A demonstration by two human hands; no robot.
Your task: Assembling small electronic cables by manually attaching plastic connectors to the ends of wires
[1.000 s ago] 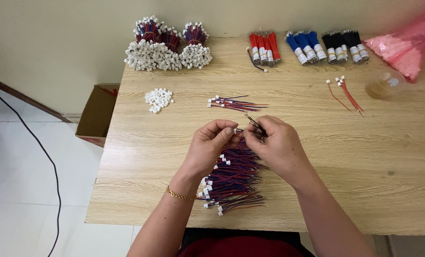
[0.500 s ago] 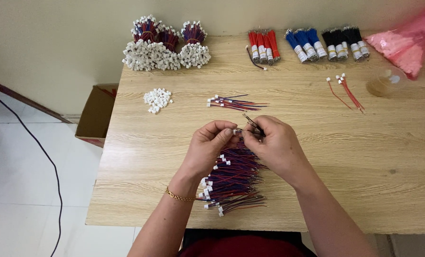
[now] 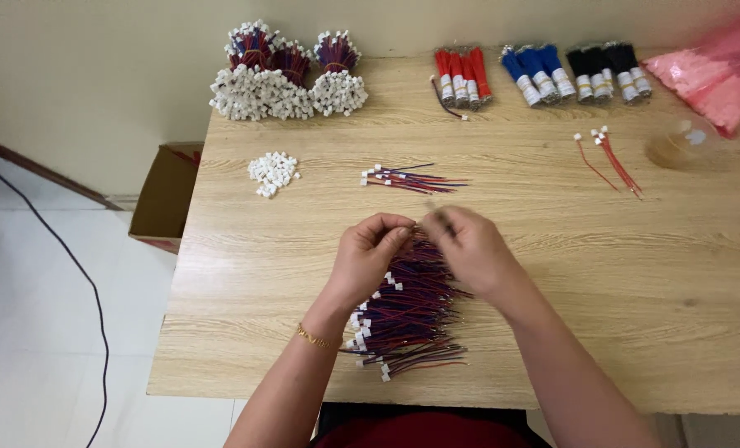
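Both hands are up over the big loose heap of red and blue wire leads with white plug ends (image 3: 407, 319) near the front middle of the pale wood-grain table (image 3: 602, 274). The left hand (image 3: 368, 259) has its fingers pinched together on something small at the top of the heap, looks like a lead or a plug end, too blurred to say which. The right hand (image 3: 471, 249) is closed around a thin dark wire end that pokes up toward 11 o'clock from it; the two hands nearly touch.

Progress-wise, my guess: a small fanned batch of finished-looking leads (image 3: 411, 177) lies at 12 o'clock from the hands, and a little pile of loose white plastic plug housings (image 3: 274, 172) sits at 10 o'clock. The heap under the hands is far bigger than that batch, so most of the work looks left.

Room: tied bundles of white-tipped wires (image 3: 283, 79) sit at the far left corner, red, blue and black taped wire bundles (image 3: 536, 73) along the far edge, a few red leads (image 3: 606, 153) at 2 o'clock. The whole right side at 3 o'clock is open, and the heap's lower end sits close to the front edge
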